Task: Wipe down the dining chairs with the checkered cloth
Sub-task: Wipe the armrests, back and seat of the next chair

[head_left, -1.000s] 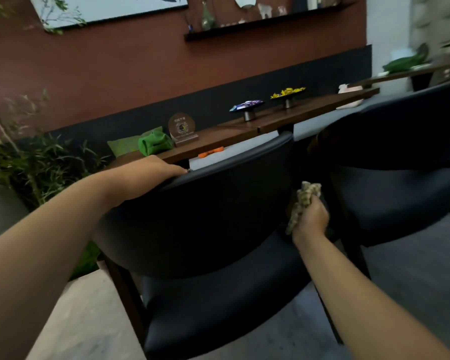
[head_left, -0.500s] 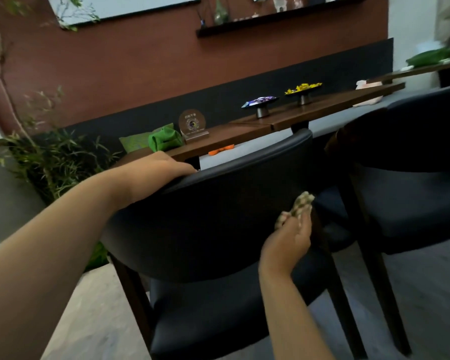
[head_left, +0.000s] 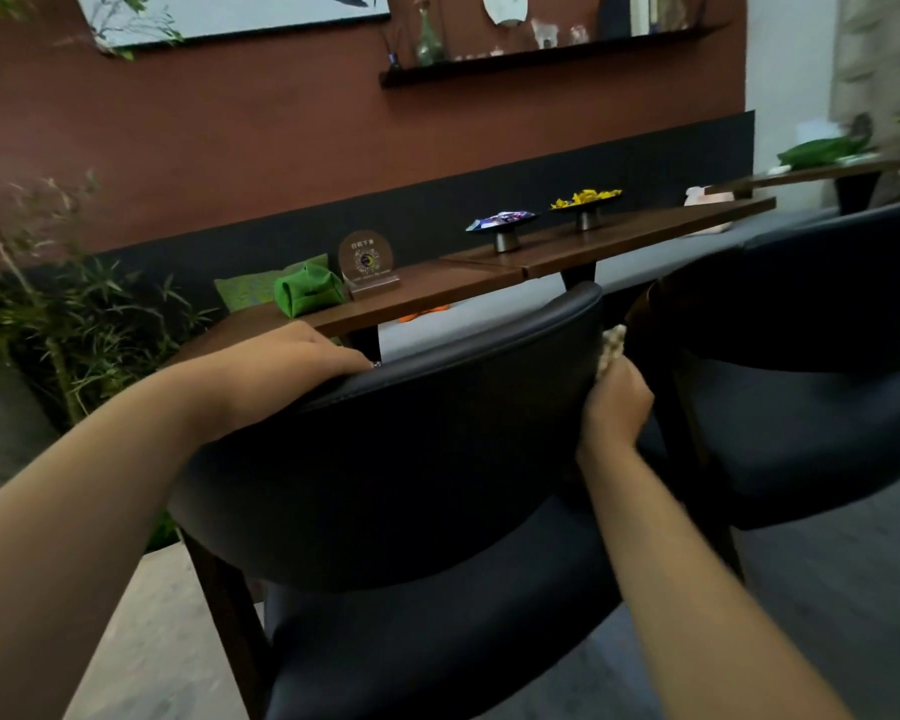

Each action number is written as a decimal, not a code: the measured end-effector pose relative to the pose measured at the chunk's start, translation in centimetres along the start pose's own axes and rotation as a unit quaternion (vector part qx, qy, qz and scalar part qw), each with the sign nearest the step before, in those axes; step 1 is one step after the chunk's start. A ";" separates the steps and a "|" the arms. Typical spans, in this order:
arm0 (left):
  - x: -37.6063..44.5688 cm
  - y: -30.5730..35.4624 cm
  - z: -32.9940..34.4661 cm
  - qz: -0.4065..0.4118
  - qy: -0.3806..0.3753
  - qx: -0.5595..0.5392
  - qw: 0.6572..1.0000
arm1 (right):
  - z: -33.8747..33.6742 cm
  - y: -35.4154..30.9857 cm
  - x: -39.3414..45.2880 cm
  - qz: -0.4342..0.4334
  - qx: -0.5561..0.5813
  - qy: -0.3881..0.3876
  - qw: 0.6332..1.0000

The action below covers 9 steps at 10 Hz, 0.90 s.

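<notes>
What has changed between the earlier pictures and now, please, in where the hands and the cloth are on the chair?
The right hand, holding the checkered cloth, dipped down the backrest's right end half a second ago and has come back up to that edge, near its top. The left hand stayed resting on top of the near chair's backrest. The second chair and the table have not visibly moved.

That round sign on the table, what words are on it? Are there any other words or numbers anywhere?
Round sign on the wooden table: one short line of light characters along the top, too blurred to read; below it a round emblem, perhaps a code, also unreadable.
Framed picture on the wall: dark brush marks only, no letters I can make out.
Items on the wall shelf: too small to show any labels.
Nothing else carries text.
</notes>
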State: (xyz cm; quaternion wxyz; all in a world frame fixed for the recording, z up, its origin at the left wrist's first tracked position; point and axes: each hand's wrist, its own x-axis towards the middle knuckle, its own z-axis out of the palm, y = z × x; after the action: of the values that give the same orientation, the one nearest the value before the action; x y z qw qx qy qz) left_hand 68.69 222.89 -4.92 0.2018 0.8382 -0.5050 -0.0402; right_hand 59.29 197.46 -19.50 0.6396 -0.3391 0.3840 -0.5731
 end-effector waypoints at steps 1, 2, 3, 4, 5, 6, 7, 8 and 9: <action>0.2 0.3 0.1 -0.020 0.008 -0.013 1.000 | -1.4 3.0 -7.4 -0.151 0.085 -0.045 0.984; 0.1 0.4 0.0 -0.044 0.014 -0.043 0.998 | -1.8 5.8 -12.7 -0.208 0.064 -0.103 0.971; 0.0 0.5 0.1 -0.047 0.001 -0.051 0.998 | -1.1 4.6 -11.4 -0.214 0.087 -0.068 0.971; -0.1 0.7 0.1 -0.055 -0.001 -0.069 0.996 | -0.3 0.4 -6.1 -0.165 0.074 -0.037 0.983; -0.1 0.6 0.0 -0.055 -0.007 -0.067 0.996 | 0.4 -3.6 -0.6 -0.021 0.007 -0.062 0.998; 0.0 0.6 -0.1 -0.052 -0.007 -0.058 0.997 | 1.1 -4.8 0.7 0.017 0.016 -0.074 0.997; -0.2 0.9 -0.3 -0.042 -0.023 -0.021 0.999 | 0.6 -4.1 -2.2 -0.087 0.033 -0.052 0.994; -0.2 0.8 0.0 -0.040 -0.002 -0.010 0.999 | -0.2 -2.3 -6.3 -0.178 0.117 -0.075 0.974; -0.1 0.8 0.2 -0.060 0.039 -0.037 0.997 | 0.4 0.2 -10.8 -0.283 0.117 -0.084 0.948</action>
State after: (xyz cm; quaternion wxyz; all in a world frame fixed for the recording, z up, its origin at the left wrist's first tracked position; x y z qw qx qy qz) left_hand 67.95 222.61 -4.84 0.2492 0.8601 -0.4434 -0.0382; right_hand 59.18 208.16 -18.38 0.5160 -0.4040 0.1475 -0.7408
